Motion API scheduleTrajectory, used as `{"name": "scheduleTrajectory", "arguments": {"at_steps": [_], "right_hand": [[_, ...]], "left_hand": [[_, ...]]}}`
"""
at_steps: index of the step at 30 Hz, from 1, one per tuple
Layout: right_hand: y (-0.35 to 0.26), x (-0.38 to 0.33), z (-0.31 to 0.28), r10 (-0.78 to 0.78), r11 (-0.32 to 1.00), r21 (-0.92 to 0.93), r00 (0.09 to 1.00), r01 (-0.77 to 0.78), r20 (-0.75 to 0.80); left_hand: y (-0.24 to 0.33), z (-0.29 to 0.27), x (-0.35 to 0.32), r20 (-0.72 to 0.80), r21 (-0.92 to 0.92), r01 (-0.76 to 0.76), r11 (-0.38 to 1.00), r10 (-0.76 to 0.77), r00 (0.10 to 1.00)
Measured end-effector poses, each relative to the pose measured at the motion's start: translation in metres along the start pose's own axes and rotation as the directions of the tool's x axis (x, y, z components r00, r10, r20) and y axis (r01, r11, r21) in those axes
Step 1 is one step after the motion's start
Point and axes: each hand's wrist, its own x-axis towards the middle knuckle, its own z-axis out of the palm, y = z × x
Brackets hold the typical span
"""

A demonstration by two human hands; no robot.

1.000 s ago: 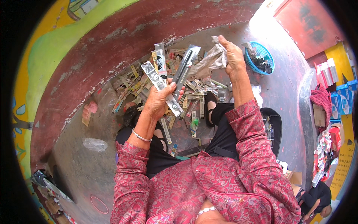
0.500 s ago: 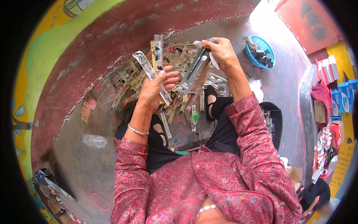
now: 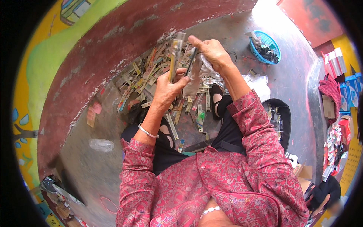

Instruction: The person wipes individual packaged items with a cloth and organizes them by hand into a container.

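In front of me my left hand [image 3: 168, 89] is closed round several long, thin clear packets [image 3: 175, 56], held upright and blurred. A narrow black packet [image 3: 191, 61], seen almost edge-on, reaches down to the left thumb. Just right of it, my right hand [image 3: 216, 56] is bent with its thumb lifted, and its fingertips are hidden. A whitish knitted cloth [image 3: 206, 65] is bunched under those fingers. Below both hands spreads a heap of similar long packets [image 3: 141, 81] on the floor, partly covered by my left hand.
A blue basket [image 3: 273, 42] with dark items stands at the far right. Beside my right leg lies a black tray [image 3: 286, 125] with small pieces. A clear plastic bag [image 3: 101, 145] rests on the left floor. The red wall [image 3: 109, 36] curves behind the heap.
My hands have come together. The black packet, earlier broadside in my right hand, has turned edge-on and now meets the left thumb. The packets in my left hand have swung upright.
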Motion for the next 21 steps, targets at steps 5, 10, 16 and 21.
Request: {"name": "scheduleTrajectory", "arguments": {"at_steps": [5,10,16,21], "right_hand": [[-0.015,0.005,-0.021,0.048,0.678,0.735,0.997,0.009,-0.056],[-0.022,-0.008,-0.021,-0.159,0.71,0.696,0.987,0.106,0.012],[-0.018,-0.011,0.013,-0.465,0.861,-0.287,0.878,0.419,-0.114],[-0.012,-0.04,0.038,-0.715,0.53,-0.441,0.661,0.725,0.227]], "left_hand": [[0.0,-0.014,0.002,0.126,-0.675,0.27,0.686,-0.253,0.959],[-0.011,-0.017,0.004,0.223,-0.742,0.27,0.614,-0.154,0.963],[-0.002,-0.004,0.001,0.148,-0.71,0.232,0.664,-0.182,0.972],[-0.014,-0.015,0.003,0.142,-0.731,0.187,0.656,-0.122,0.982]]}}
